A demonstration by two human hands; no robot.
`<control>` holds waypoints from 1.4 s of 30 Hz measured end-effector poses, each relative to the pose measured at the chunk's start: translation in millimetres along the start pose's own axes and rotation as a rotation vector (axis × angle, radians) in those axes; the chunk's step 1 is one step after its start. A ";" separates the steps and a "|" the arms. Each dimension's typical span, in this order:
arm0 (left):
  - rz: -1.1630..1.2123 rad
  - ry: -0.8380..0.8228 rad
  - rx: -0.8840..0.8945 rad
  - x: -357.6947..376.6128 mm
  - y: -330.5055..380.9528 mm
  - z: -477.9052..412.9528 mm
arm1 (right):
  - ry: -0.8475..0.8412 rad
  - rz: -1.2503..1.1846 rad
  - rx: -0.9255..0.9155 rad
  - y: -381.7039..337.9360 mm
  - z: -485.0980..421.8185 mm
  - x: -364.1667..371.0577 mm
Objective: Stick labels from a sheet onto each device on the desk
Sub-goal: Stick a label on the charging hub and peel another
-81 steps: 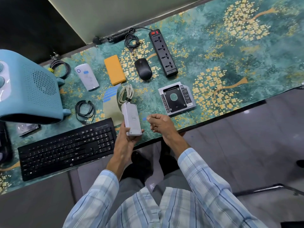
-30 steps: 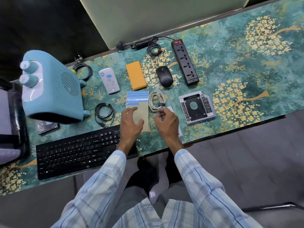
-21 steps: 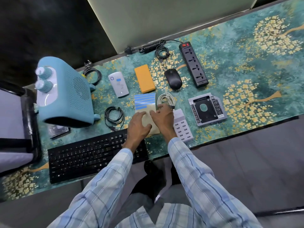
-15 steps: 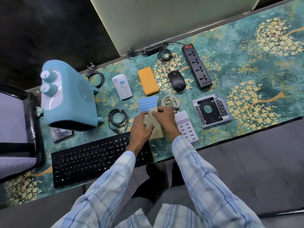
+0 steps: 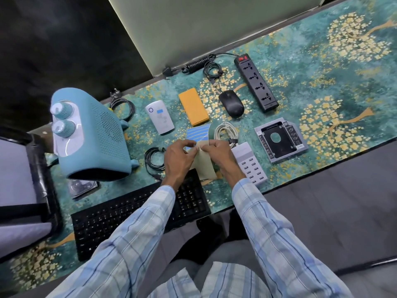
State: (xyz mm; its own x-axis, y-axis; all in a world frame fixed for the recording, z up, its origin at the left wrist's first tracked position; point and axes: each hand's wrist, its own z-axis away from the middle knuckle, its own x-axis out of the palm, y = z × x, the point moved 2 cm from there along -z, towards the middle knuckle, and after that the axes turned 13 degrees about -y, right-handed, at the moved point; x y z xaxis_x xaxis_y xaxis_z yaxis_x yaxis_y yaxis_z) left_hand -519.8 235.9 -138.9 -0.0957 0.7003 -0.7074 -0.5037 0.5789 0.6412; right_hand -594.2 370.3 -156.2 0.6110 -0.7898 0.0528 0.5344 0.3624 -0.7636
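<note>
We see both hands meeting above the near part of the counter [image 5: 322, 87], which is covered in teal cloth with gold flowers. The left hand [image 5: 178, 160] and the right hand [image 5: 222, 154] each pinch the tan backing sheet of blue rectangular labels [image 5: 203, 168] between thumb and curled fingers. Their fingertips almost touch at the line where the blue labels end and the bare backing begins. The sheet's far end curls up beyond the fingers. Its near end hangs between the wrists, reaching the corner of the long black keyboard [image 5: 129, 214] that lies under the left forearm. We cannot tell whether a label is lifted.

Close against the right wrist lies a white multi-port charger block [image 5: 250, 165], ports up. A coiled white cable [image 5: 225, 130] sits just beyond the right knuckles. Further right is a silver drive caddy [image 5: 280, 141].

Beyond the hands lie an orange rectangular power bank [image 5: 193, 106], a black mouse [image 5: 231, 103], a black power strip [image 5: 255, 81] and a white oval power bank [image 5: 159, 120] bearing a small blue label. Just left of the left hand is a coiled black cable [image 5: 153, 160], and further left a pale blue heater with two knobs [image 5: 92, 138].
</note>
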 end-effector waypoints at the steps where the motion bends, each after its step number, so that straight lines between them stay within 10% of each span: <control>1: -0.015 0.002 0.012 -1.2 0.0 -1.4 | -0.001 -0.008 -0.014 -0.8 1.0 0.0; 42: -0.242 -0.166 0.214 -26.9 3.3 -11.5 | 0.052 0.206 -0.152 -6.1 12.9 10.5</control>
State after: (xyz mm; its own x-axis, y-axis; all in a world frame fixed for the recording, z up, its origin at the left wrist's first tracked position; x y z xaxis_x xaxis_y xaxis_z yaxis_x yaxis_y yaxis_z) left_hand -528.7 214.1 -121.1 0.1537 0.5801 -0.7999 -0.3023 0.7983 0.5209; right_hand -583.5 366.2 -142.7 0.6653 -0.7326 -0.1440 0.3056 0.4432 -0.8427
